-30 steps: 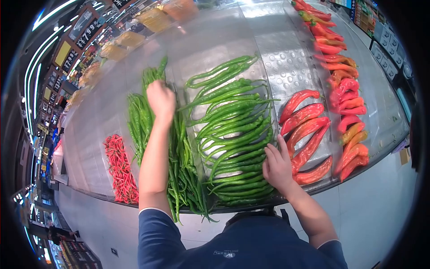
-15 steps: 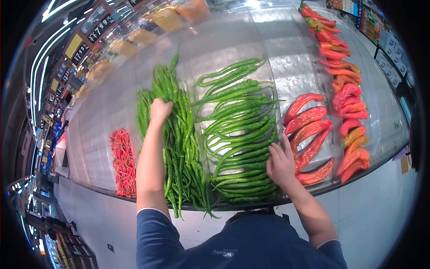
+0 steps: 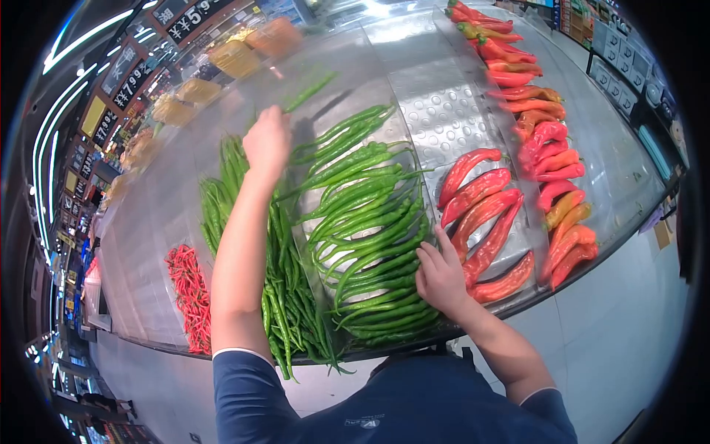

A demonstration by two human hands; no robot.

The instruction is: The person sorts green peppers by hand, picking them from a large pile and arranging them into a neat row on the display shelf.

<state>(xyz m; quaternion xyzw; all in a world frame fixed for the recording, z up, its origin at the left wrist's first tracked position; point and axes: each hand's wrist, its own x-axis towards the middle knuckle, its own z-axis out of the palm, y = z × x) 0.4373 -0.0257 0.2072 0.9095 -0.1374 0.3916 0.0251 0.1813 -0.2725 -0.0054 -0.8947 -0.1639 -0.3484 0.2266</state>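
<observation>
My left hand (image 3: 268, 142) is closed, lifted above the far end of a heap of long green chili peppers (image 3: 287, 296). From its fingers a green chili pepper (image 3: 310, 92) sticks out to the upper right, its shadow falling on the metal. Whether more are in the grip is hidden. To the right of the heap lies a stacked row of long green chili peppers (image 3: 370, 214), laid crosswise. My right hand (image 3: 442, 277) has its fingers stretched out at the right ends of this row, beside several wrinkled red peppers (image 3: 481, 194).
A sloping metal display counter (image 3: 347, 55) carries the produce, with low clear dividers between sections. Small red chilies (image 3: 188, 296) are piled at left. A column of red and orange peppers (image 3: 543, 133) runs along the right. Price signs (image 3: 133, 80) hang at upper left.
My left hand has moved away from me, up off the heap, and the pepper in it now points further right. My right hand stays at the row's edge. The view has turned slightly.
</observation>
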